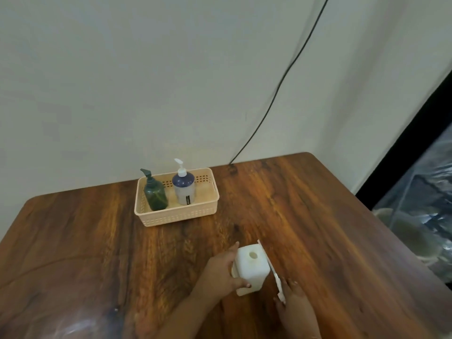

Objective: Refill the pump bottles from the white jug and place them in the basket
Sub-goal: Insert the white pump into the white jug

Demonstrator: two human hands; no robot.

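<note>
A white square jug (252, 266) stands upright on the wooden table (97, 241) near the front, its round mouth uncapped. My left hand (220, 272) grips the jug's left side. My right hand (296, 307) is just right of the jug, touching a thin white strip (272, 272) that leans along the jug's right side; whether it holds the strip is unclear. Further back, a peach basket (181, 215) holds a dark green pump bottle (155, 193) on the left and a blue-and-clear pump bottle (184, 187) with a white pump beside it, both upright.
A black cable (281, 81) runs down the pale wall to the table's back edge. The table's right edge drops off beside clear plastic bags (420, 216). Glossy plastic (80, 326) lies at the front left corner.
</note>
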